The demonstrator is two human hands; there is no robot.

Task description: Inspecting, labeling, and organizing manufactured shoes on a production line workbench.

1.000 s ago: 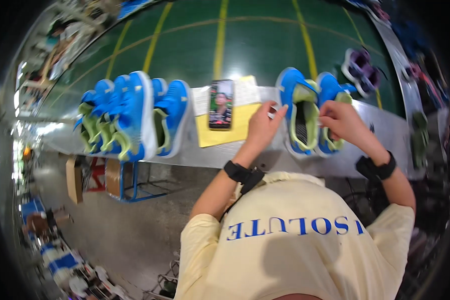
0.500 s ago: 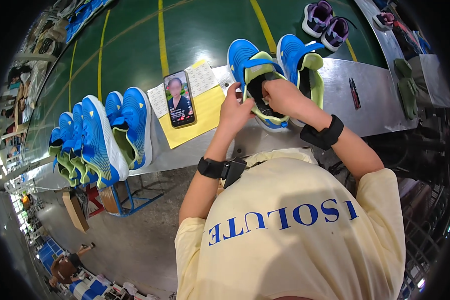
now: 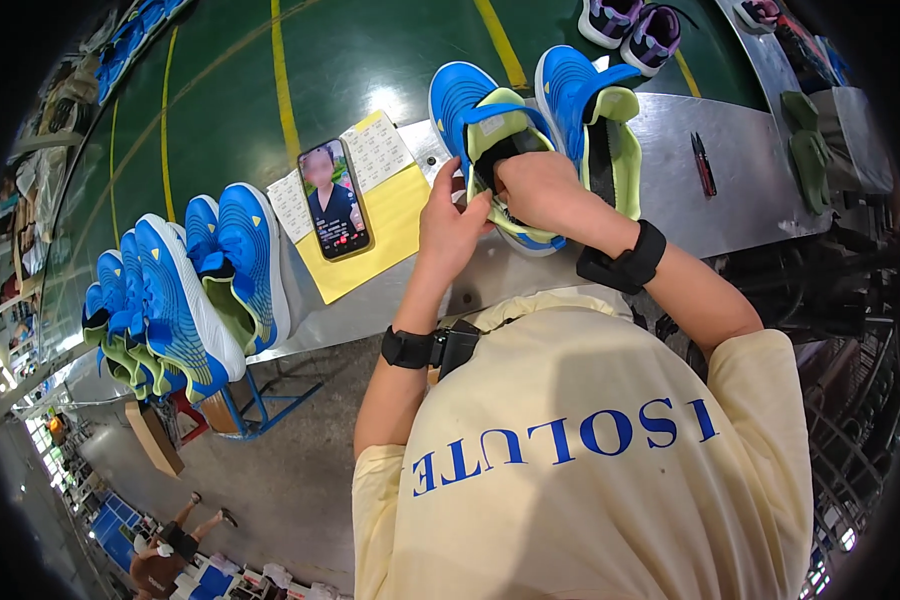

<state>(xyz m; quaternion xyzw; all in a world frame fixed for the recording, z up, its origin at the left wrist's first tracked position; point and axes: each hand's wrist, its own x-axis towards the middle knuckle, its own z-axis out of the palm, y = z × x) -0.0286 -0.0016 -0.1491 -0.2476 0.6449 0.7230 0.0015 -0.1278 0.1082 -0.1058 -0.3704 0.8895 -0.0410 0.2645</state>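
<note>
At the left of the metal tabletop [image 3: 320, 310], a row of blue shoes [image 3: 175, 290] stands close together, toes toward the far side, pale green linings showing at the near ends and white sole edges showing on the right. Below that edge, on the floor, are a cardboard piece [image 3: 153, 440] and a blue metal frame [image 3: 262, 420]. Right of the row, a yellow sheet [image 3: 395, 235] lies on the tabletop, with white printed sheets [image 3: 378, 150] at its far side and a lit phone [image 3: 335, 205] resting across them. The left hand [image 3: 452, 228] comes next, a black band on its wrist; its forefinger and thumb are at the near left side of a blue shoe [image 3: 490, 125], thumb by the collar, and whether that grip pinches the rim I cannot tell. This shoe stands upright, toe to the far side, just right of the sheets. The right hand [image 3: 545, 190], also banded at the wrist, reaches into its opening with fingers bent; the fingertips are hidden, so I cannot tell what its grip does. A second blue shoe [image 3: 582, 110] stands just beside, on the right. Farther off, dark purple shoes [image 3: 653, 38] sit on the green surface [image 3: 400, 50]. A red-and-black pen [image 3: 704, 165] lies on the tabletop, and green shoes [image 3: 808, 160] are at the far right.
</note>
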